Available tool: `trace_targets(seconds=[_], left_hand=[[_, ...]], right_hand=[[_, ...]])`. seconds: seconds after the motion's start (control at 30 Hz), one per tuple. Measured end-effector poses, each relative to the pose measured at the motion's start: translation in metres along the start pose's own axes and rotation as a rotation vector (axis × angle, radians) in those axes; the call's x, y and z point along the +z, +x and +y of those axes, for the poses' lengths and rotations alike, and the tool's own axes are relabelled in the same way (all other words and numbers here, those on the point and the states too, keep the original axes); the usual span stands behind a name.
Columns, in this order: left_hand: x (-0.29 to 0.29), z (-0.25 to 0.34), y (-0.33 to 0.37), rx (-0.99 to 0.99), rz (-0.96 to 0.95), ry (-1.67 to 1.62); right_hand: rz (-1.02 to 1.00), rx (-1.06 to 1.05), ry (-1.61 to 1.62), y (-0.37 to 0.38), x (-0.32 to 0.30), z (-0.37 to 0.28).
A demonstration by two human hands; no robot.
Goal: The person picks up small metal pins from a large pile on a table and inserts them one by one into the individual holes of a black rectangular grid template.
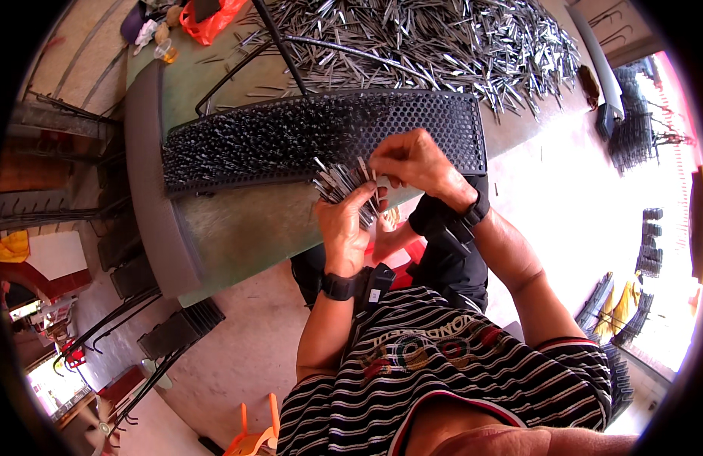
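My left hand is closed round a bundle of thin metal strips, which fan out above the thumb. Right beside the bundle's top, my right hand has its fingers pinched together. Whatever lies between those fingertips is too small to tell. Both hands are at the near edge of a long black perforated rack. Many strips stand upright in its holes on the left and middle. Bare holes show toward its right end.
A big pile of loose metal strips covers the far side of the green-topped table. A bent black metal frame rises behind the rack. An orange plastic bag and a cup lie at the far left.
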State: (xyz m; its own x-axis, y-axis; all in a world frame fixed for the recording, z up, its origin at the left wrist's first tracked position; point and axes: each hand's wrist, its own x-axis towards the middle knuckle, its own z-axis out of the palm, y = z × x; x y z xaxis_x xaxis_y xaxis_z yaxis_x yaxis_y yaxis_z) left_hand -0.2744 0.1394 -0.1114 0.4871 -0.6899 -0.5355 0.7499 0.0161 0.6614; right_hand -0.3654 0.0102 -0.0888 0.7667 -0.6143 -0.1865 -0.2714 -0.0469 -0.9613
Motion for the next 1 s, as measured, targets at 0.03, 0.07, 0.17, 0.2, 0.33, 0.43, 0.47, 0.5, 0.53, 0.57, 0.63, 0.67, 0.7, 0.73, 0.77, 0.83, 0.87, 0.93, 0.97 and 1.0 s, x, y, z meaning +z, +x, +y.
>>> trace_targets(seconds=[0.03, 0.07, 0.17, 0.2, 0.33, 0.43, 0.47, 0.5, 0.53, 0.57, 0.63, 0.67, 0.7, 0.73, 0.77, 0.83, 0.87, 0.93, 0.97, 1.0], left_hand=[[0.001, -0.001, 0.000, 0.001, 0.010, 0.008], [0.002, -0.001, -0.001, 0.001, 0.021, 0.017], [0.004, 0.002, -0.001, 0.014, 0.070, 0.003], [0.002, 0.001, -0.001, 0.016, 0.060, 0.016], [0.000, 0.001, 0.000, 0.032, 0.047, 0.051], [-0.003, 0.001, 0.001, 0.026, 0.056, 0.053], [-0.004, 0.000, 0.002, 0.023, 0.059, 0.052], [-0.004, 0.000, 0.003, 0.022, 0.061, 0.045], [-0.005, -0.001, 0.003, 0.020, 0.063, 0.038], [-0.005, -0.001, 0.003, 0.019, 0.067, 0.030], [-0.006, -0.003, 0.003, 0.025, 0.068, 0.012], [-0.005, -0.003, 0.003, 0.028, 0.068, 0.003], [-0.003, -0.002, 0.002, 0.029, 0.079, -0.008], [0.000, 0.001, -0.001, 0.029, 0.090, -0.020], [0.001, 0.002, -0.002, 0.032, 0.102, -0.031], [-0.001, 0.001, -0.001, 0.049, 0.095, -0.033], [-0.001, -0.001, -0.001, 0.055, 0.089, -0.034], [0.000, -0.003, -0.001, 0.038, 0.073, -0.052], [0.001, -0.004, -0.001, 0.028, 0.063, -0.059], [0.001, -0.006, -0.001, 0.029, 0.058, -0.043]], right_hand=[[0.116, -0.016, 0.045, 0.000, -0.001, 0.001], [0.233, -0.032, 0.091, 0.000, -0.002, 0.002], [0.473, -0.257, 0.142, 0.011, 0.002, -0.002], [0.545, -0.336, 0.131, 0.014, 0.003, -0.002], [0.532, -0.385, -0.107, 0.024, 0.005, 0.007], [0.532, -0.391, -0.162, 0.027, 0.010, 0.017], [0.531, -0.395, -0.197, 0.027, 0.011, 0.018], [0.522, -0.404, -0.227, 0.028, 0.012, 0.019], [0.513, -0.414, -0.257, 0.028, 0.013, 0.021], [0.502, -0.423, -0.286, 0.028, 0.013, 0.022], [0.466, -0.533, -0.520, 0.028, 0.009, 0.021], [0.445, -0.588, -0.636, 0.029, 0.008, 0.019], [0.457, -0.633, -0.705, 0.031, 0.008, 0.018], [0.463, -0.619, -0.717, 0.030, 0.008, 0.017], [0.470, -0.607, -0.726, 0.028, 0.008, 0.014], [0.551, -0.465, -0.629, 0.020, 0.014, 0.003], [0.403, -0.399, -0.544, 0.015, 0.014, 0.002], [0.109, -0.264, -0.371, 0.008, 0.008, 0.002], [0.122, -0.188, -0.305, 0.007, 0.008, 0.001], [0.134, -0.112, -0.239, 0.005, 0.007, -0.001]])
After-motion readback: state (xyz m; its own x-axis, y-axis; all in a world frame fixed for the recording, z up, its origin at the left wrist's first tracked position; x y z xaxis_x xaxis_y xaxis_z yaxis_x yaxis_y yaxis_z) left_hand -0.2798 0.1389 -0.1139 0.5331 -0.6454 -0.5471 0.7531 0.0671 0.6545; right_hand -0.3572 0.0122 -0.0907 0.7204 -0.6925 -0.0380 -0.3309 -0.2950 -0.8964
